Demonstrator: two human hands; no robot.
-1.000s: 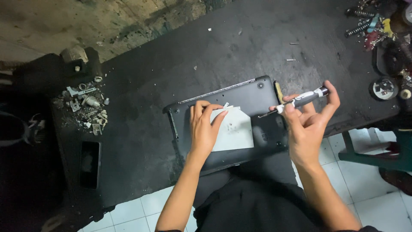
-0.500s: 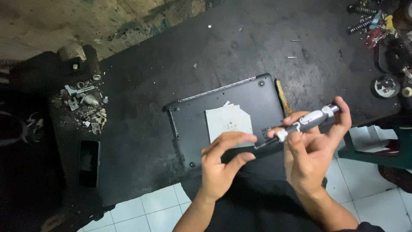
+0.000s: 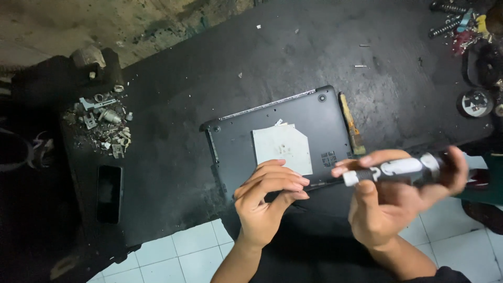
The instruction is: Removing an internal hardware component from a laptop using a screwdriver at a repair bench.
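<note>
Presently, a dark counter [image 3: 173, 141] is seen carrying an upturned black laptop [image 3: 283, 141], base panel still in place. A black-and-white screwdriver [image 3: 393, 170] is gripped in the right hand [image 3: 390, 207] above the laptop's near right edge; its tip is pinched by the left hand [image 3: 270, 196].

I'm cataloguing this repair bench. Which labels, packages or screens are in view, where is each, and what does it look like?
Pale grey paper label: middle of the upturned black laptop base, squarish, one corner cut.
Black smartphone with dark screen: left on the black table, below the pile of small metal parts, upright rectangle.
White marking on the black-and-white screwdriver handle: held in the right hand, the left hand at its tip.
No packages.
</note>
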